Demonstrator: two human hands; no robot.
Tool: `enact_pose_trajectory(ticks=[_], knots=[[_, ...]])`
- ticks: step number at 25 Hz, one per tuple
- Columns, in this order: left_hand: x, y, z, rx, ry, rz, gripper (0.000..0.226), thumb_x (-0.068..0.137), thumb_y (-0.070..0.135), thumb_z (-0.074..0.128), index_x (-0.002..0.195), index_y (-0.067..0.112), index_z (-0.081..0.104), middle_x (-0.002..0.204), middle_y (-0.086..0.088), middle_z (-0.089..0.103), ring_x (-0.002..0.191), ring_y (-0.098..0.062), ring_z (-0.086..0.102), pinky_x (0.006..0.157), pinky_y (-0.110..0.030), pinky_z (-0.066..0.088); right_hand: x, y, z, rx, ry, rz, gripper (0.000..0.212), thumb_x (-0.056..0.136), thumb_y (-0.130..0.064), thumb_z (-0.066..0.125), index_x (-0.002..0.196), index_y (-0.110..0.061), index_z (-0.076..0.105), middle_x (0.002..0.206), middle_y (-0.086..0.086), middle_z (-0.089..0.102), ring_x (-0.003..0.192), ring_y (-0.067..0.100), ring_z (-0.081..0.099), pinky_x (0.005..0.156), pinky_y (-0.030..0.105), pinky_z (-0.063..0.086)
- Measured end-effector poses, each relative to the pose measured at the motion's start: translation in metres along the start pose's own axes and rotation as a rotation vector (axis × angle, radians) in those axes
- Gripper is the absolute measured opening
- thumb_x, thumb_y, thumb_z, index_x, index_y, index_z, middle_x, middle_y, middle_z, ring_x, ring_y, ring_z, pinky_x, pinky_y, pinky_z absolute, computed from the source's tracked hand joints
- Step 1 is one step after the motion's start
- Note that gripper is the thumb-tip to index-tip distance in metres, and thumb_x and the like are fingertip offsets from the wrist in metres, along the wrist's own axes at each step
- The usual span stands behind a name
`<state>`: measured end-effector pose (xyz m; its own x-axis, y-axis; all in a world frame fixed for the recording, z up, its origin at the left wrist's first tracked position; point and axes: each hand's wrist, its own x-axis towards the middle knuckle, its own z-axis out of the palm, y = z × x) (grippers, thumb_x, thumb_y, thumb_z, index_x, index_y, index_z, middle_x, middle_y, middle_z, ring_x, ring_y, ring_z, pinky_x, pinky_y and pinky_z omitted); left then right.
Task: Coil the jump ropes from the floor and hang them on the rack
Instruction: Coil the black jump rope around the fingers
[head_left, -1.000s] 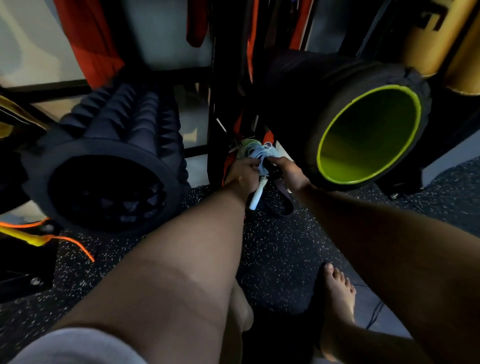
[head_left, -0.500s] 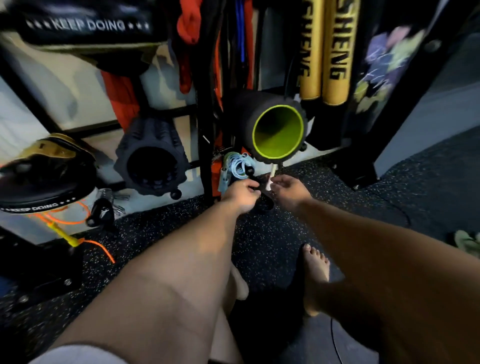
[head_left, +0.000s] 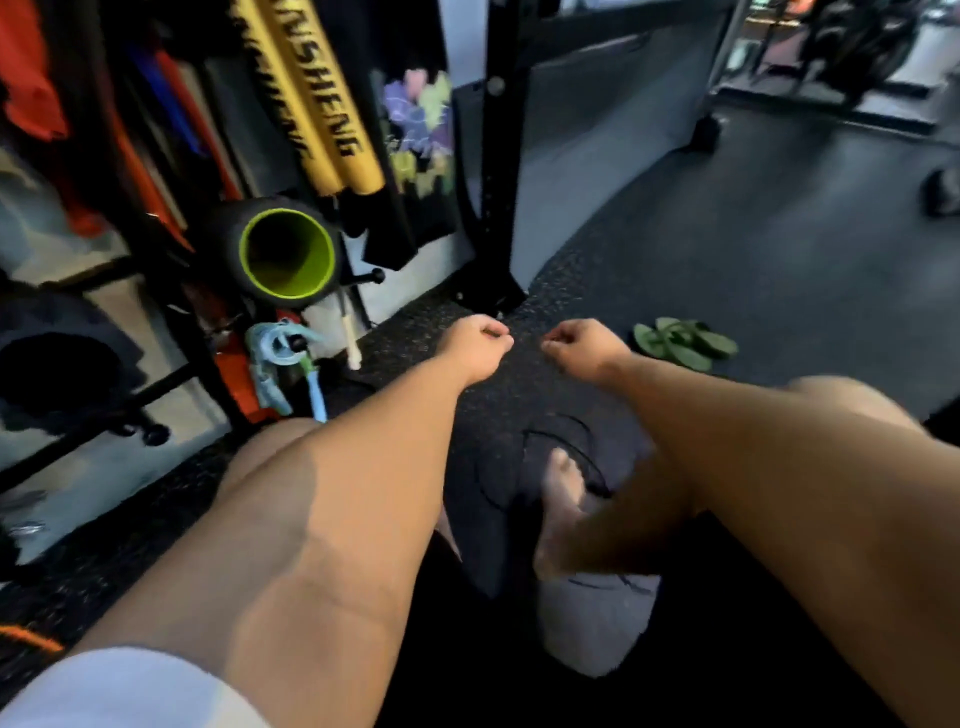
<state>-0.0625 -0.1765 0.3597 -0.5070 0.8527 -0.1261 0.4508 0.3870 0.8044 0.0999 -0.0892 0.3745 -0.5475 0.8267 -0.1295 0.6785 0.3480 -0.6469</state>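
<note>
My fingers are curled into loose fists on both sides, left hand (head_left: 480, 340) and right hand (head_left: 584, 343) side by side at mid-frame and just apart, and I can see nothing gripped in either. The light blue jump rope (head_left: 275, 345) hangs coiled low on the rack (head_left: 208, 358) at centre left, its blue handle (head_left: 317, 389) dangling beneath the black foam roller with the lime-green core (head_left: 285, 254). A thin black rope (head_left: 550, 452) lies in loose loops on the speckled floor (head_left: 779, 234) at lower centre, around my bare foot (head_left: 563, 499). That one is next, I judge. I should step clear of the loops first, find a handle rather than grabbing mid-cord, then wind even loops so nothing kinks before hanging it.
</note>
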Motion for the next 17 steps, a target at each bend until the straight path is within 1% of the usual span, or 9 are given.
enact_pose_trajectory(ticks=[3,6,8,10,11,13,15,16,17], knots=[[0.001,0.017,0.042,0.042,-0.124,0.04,0.019,0.092,0.031,0.071,0.109,0.023,0.073,0.095,0.005,0.068,0.101,-0.019,0.066,0.088,-0.026,0.05,-0.011,0.055,-0.027,0.003,0.075,0.118,0.012,0.092,-0.027,0.064,0.093,-0.019,0.072,0.086,0.0,0.071,0.075,0.014,0.062,0.073,0.027,0.049],[0.005,0.012,0.086,0.092,-0.242,0.026,0.021,0.094,0.032,0.068,0.112,0.023,0.072,0.102,0.004,0.069,0.102,-0.019,0.065,0.084,-0.025,0.046,-0.026,0.114,-0.028,0.052,0.072,0.247,0.011,0.092,-0.026,0.062,0.089,-0.021,0.071,0.092,0.001,0.075,0.08,0.019,0.067,0.08,0.035,0.056],[0.009,0.005,0.113,0.132,-0.299,0.002,0.022,0.095,0.033,0.067,0.114,0.024,0.072,0.108,0.004,0.069,0.101,-0.018,0.063,0.081,-0.024,0.043,-0.033,0.152,-0.02,0.079,0.064,0.316,0.013,0.093,-0.027,0.061,0.091,-0.021,0.072,0.092,0.0,0.075,0.085,0.02,0.068,0.082,0.038,0.057],[0.015,-0.003,0.14,0.166,-0.338,-0.011,0.022,0.096,0.033,0.066,0.115,0.024,0.071,0.108,0.005,0.069,0.097,-0.016,0.062,0.078,-0.024,0.041,-0.035,0.185,-0.008,0.112,0.06,0.373,0.015,0.094,-0.025,0.061,0.093,-0.017,0.073,0.093,0.002,0.074,0.084,0.02,0.067,0.078,0.036,0.055],[0.019,-0.007,0.152,0.18,-0.355,-0.013,0.021,0.096,0.033,0.065,0.114,0.024,0.071,0.107,0.005,0.069,0.096,-0.016,0.062,0.077,-0.024,0.041,-0.035,0.2,-0.002,0.125,0.054,0.392,0.015,0.095,-0.024,0.06,0.094,-0.015,0.073,0.093,0.002,0.074,0.082,0.019,0.066,0.074,0.034,0.053],[0.026,-0.016,0.182,0.216,-0.399,-0.025,0.02,0.096,0.033,0.065,0.114,0.025,0.072,0.103,0.007,0.067,0.095,-0.015,0.061,0.079,-0.024,0.041,-0.034,0.234,0.011,0.141,0.022,0.44,0.014,0.095,-0.022,0.06,0.095,-0.015,0.071,0.087,0.001,0.071,0.076,0.016,0.061,0.066,0.026,0.046],[0.032,-0.026,0.211,0.251,-0.448,-0.057,0.019,0.096,0.032,0.065,0.113,0.025,0.072,0.099,0.009,0.065,0.094,-0.014,0.06,0.08,-0.024,0.041,-0.033,0.265,0.024,0.134,-0.032,0.497,0.014,0.096,-0.022,0.059,0.096,-0.016,0.071,0.083,-0.001,0.069,0.07,0.014,0.059,0.062,0.024,0.045],[0.037,-0.031,0.225,0.257,-0.467,-0.073,0.018,0.096,0.032,0.065,0.111,0.026,0.072,0.097,0.01,0.064,0.095,-0.015,0.061,0.079,-0.024,0.04,-0.03,0.281,0.029,0.138,-0.045,0.525,0.014,0.096,-0.023,0.059,0.097,-0.017,0.072,0.086,0.0,0.07,0.073,0.014,0.061,0.067,0.027,0.049],[0.043,-0.036,0.239,0.257,-0.484,-0.086,0.016,0.096,0.032,0.065,0.11,0.027,0.072,0.095,0.011,0.065,0.096,-0.015,0.062,0.078,-0.024,0.04,-0.027,0.297,0.034,0.143,-0.055,0.556,0.015,0.095,-0.025,0.059,0.097,-0.018,0.072,0.092,0.001,0.072,0.079,0.016,0.064,0.075,0.032,0.054]])
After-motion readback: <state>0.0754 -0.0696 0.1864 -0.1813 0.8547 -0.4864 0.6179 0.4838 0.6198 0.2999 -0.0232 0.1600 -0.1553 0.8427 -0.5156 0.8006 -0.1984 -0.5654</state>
